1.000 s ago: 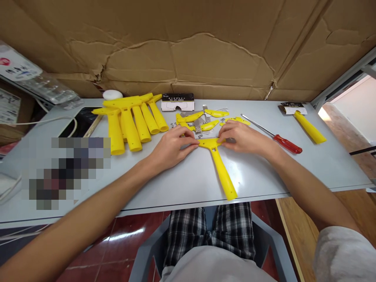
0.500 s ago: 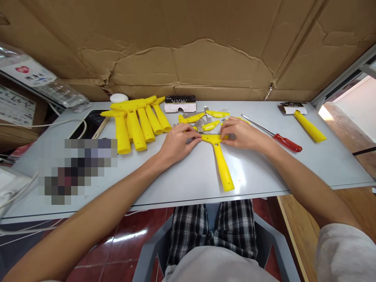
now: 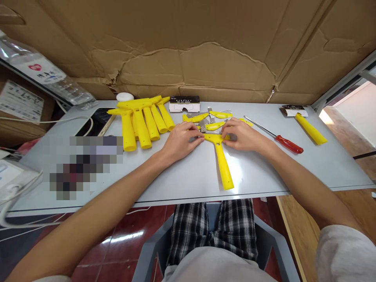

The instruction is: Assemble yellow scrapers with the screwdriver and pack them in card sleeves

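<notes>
A yellow plastic scraper handle (image 3: 223,166) lies on the table with its wide head away from me and its grip toward me. My left hand (image 3: 182,141) pinches the left end of that head between thumb and fingers. At the right end, my right hand (image 3: 239,135) holds the head the same way, its fingers covering that tip. Just beyond my hands lie several thin yellow curved pieces (image 3: 216,125) among small metal plates (image 3: 203,124). Some of these small parts are hidden behind my fingers.
Several yellow handles (image 3: 128,133) are heaped at the left. A black-and-white box (image 3: 184,105) stands at the back. To the right lie a red-handled screwdriver (image 3: 289,144) and a packaged yellow handle (image 3: 310,129). A phone (image 3: 100,122) and clear bottle (image 3: 44,72) are at left.
The view has shifted slightly, so the scene sits a little farther right. Both hands keep their places on the head of the yellow scraper handle.
</notes>
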`<state>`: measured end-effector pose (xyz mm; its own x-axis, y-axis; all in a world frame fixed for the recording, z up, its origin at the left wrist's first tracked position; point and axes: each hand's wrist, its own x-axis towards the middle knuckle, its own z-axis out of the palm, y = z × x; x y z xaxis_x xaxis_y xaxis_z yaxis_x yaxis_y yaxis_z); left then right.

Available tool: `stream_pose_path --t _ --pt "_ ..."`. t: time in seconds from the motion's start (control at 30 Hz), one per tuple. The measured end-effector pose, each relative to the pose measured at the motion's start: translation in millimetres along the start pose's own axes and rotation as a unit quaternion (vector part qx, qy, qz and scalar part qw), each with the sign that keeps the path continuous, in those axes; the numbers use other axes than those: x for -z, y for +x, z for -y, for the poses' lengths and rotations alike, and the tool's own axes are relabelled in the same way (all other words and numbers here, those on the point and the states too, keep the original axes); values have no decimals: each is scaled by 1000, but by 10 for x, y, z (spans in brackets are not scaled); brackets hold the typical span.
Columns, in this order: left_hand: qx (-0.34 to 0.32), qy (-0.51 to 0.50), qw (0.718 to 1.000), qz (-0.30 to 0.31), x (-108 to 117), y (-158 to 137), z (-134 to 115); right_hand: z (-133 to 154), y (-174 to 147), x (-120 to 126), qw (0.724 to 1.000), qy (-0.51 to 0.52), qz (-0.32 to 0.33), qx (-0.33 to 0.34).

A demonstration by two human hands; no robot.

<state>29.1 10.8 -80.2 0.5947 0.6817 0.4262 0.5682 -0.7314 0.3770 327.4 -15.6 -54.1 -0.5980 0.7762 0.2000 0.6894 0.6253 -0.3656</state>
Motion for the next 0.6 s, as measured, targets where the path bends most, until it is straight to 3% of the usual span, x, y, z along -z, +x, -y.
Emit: stream_pose_path --t 0.43,0.6 --pt "-23 2 1000 -7 81 -45 -26 18 -34 143 999 7 -40 31" --pt "12 19 999 24 228 -212 -123 211 -233 279 996 -18 -88 -24"
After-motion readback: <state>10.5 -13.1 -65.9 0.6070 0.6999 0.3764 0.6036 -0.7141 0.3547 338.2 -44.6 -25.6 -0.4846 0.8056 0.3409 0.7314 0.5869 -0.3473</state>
